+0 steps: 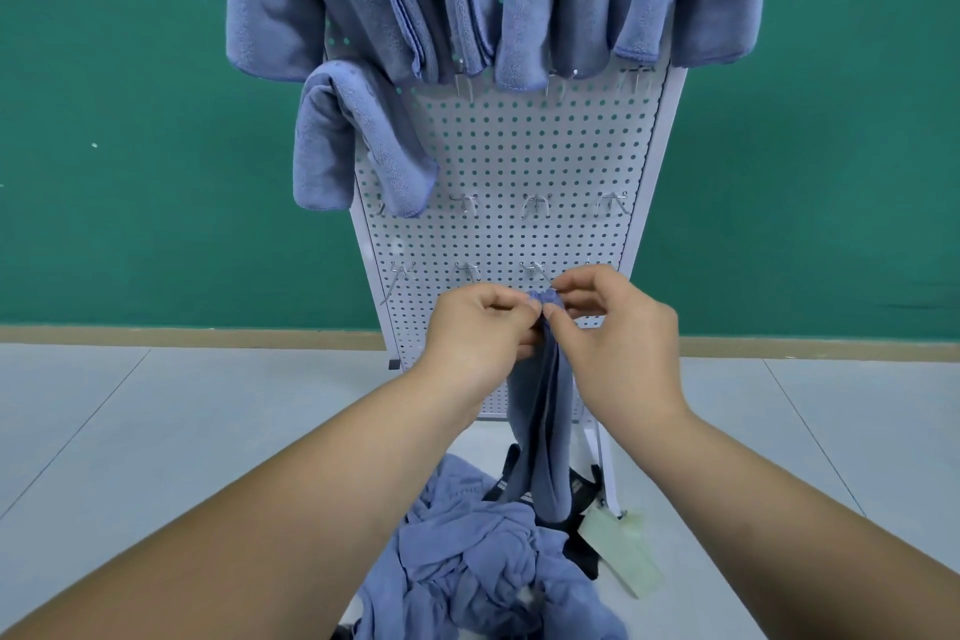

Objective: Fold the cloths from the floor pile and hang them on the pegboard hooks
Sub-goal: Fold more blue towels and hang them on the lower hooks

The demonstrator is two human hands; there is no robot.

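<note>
Left hand (475, 327) and right hand (618, 327) both pinch top edge of blue cloth (540, 405), in front of pegboard (519, 146) lower hooks (535, 269), hanging limp. Soft, light, floppy; likely best held at corners.

1. The left hand (483, 327) and the right hand (618, 327) are showing bare, with fingers and knuckles uncovered.
2. The left forearm (291, 499) and the right forearm (779, 494) are showing bare skin from wrist to the view's lower edge.
3. Both forearms are looking smooth and rounded, broadening towards the camera.
</note>
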